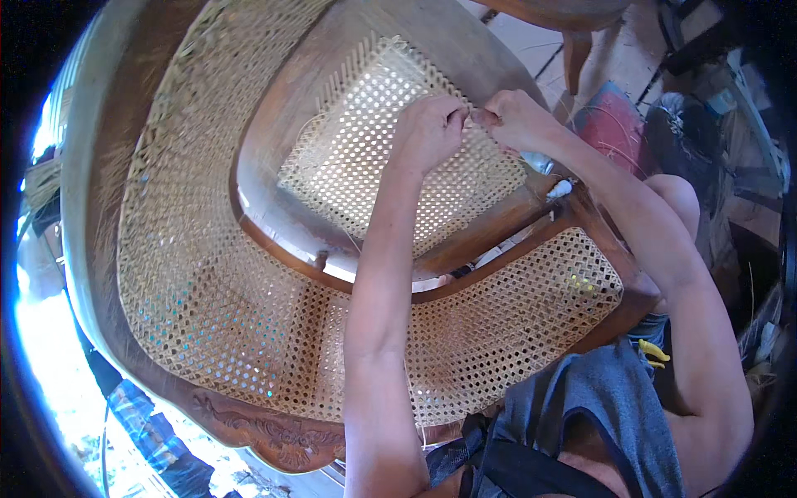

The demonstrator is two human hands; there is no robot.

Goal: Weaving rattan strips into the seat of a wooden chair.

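Note:
A wooden chair with a woven cane back and a woven cane seat panel fills the view. My left hand is over the seat's far right edge, fingers pinched on a thin cane strand. My right hand is right beside it, fingertips pinching the same strand where the two hands meet. Both forearms reach up from the lower edge across the curved cane back. The strand is mostly hidden by my fingers.
A red object with loose cane strands lies on the floor to the right. Another wooden chair leg stands at the top. Dark clutter sits at the upper right. Yellow-handled tool tips show by my knee.

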